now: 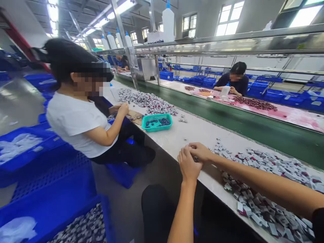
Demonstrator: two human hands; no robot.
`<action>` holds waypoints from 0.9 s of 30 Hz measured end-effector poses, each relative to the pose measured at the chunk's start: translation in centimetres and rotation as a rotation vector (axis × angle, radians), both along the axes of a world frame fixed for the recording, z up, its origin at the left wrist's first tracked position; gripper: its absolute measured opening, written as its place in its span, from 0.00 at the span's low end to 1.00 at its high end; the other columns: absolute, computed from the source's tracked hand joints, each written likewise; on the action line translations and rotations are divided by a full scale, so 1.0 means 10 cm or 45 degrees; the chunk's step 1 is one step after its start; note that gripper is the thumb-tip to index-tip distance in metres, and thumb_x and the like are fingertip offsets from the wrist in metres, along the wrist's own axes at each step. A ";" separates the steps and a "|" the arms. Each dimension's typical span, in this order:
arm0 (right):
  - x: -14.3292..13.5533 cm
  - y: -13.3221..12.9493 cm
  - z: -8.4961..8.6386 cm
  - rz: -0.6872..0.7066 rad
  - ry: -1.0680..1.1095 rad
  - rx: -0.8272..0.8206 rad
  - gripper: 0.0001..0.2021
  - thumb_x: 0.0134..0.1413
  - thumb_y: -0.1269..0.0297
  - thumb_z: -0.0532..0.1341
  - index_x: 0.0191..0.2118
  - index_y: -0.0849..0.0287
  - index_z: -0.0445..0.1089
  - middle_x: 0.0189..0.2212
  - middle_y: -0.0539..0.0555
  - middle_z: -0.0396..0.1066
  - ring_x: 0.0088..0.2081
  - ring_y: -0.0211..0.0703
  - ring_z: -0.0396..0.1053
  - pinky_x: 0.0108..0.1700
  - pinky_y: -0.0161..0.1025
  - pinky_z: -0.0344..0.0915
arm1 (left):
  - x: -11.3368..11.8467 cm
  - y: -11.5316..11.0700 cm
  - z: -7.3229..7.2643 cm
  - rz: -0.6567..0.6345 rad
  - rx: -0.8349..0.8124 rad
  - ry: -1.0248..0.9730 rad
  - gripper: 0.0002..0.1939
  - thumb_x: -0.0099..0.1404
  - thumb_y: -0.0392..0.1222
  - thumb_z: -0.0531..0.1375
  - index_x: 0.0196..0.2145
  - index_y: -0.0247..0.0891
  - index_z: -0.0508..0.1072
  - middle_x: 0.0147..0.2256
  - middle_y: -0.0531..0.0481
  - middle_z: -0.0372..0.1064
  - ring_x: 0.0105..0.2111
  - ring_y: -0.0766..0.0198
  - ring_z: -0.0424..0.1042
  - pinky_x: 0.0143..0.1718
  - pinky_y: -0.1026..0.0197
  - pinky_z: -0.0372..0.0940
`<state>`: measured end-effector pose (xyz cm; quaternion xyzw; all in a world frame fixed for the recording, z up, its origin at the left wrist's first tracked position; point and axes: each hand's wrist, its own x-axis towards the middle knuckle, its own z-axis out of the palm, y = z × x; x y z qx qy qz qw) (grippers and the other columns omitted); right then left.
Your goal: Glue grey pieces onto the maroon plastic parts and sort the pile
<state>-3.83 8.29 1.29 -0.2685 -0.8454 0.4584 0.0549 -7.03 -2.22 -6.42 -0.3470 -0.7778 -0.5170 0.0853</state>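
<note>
My left hand point(187, 164) and my right hand point(201, 152) meet over the near edge of the white worktable point(177, 135). Both are closed, fingers bent and pressed together around something small. A dark bit shows between them, but the fingers hide most of it and its kind is unclear. Right of my hands, and beneath my right forearm, spreads a heap of small grey-white block-like pieces point(272, 206), some with dark red parts. Beyond my hands on the table stands a turquoise plastic basket point(157, 128) with small dark blue pieces inside.
A co-worker in a white shirt point(78, 125) sits at left, hands together near another pile of pieces point(149, 101). Blue crates point(50, 189) stand on the floor at left. A green conveyor belt point(217, 114) runs behind the table. Another person point(235, 81) works across it.
</note>
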 end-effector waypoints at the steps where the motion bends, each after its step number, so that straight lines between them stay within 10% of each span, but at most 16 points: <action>1: -0.01 -0.03 0.01 -0.003 0.010 -0.101 0.13 0.55 0.51 0.61 0.29 0.55 0.69 0.28 0.50 0.69 0.35 0.43 0.64 0.39 0.40 0.61 | 0.00 -0.01 0.01 0.014 0.043 -0.005 0.30 0.62 0.36 0.68 0.61 0.37 0.71 0.48 0.39 0.76 0.50 0.43 0.77 0.55 0.43 0.70; 11: 0.18 -0.60 0.13 -0.007 0.035 -0.476 0.27 0.35 0.32 0.74 0.28 0.49 0.71 0.34 0.57 0.73 0.40 0.55 0.70 0.43 0.51 0.70 | 0.29 -0.31 0.17 0.404 0.300 -0.049 0.17 0.64 0.38 0.64 0.51 0.43 0.78 0.42 0.47 0.78 0.43 0.55 0.79 0.48 0.55 0.75; 17: -0.22 -1.48 0.05 0.311 -0.146 -0.488 0.21 0.42 0.35 0.74 0.32 0.44 0.78 0.36 0.61 0.75 0.34 0.50 0.71 0.36 0.54 0.67 | 0.25 -1.38 0.22 0.599 0.515 -0.261 0.23 0.67 0.46 0.64 0.58 0.41 0.78 0.47 0.40 0.79 0.49 0.48 0.76 0.56 0.45 0.74; 20: -0.40 -2.39 -0.30 0.632 -0.311 -0.493 0.22 0.48 0.36 0.69 0.35 0.50 0.74 0.32 0.56 0.73 0.33 0.49 0.70 0.32 0.45 0.67 | 0.32 -2.22 -0.07 0.834 0.695 -0.538 0.19 0.72 0.47 0.58 0.56 0.41 0.77 0.51 0.41 0.78 0.52 0.52 0.77 0.59 0.47 0.73; 27: -0.29 -4.50 -1.50 1.155 -0.922 -0.302 0.18 0.76 0.49 0.57 0.48 0.59 0.74 0.34 0.52 0.74 0.31 0.42 0.72 0.30 0.38 0.70 | 0.71 -3.96 -1.29 1.465 0.966 -1.173 0.15 0.76 0.53 0.65 0.43 0.37 0.77 0.44 0.46 0.78 0.49 0.56 0.78 0.59 0.44 0.74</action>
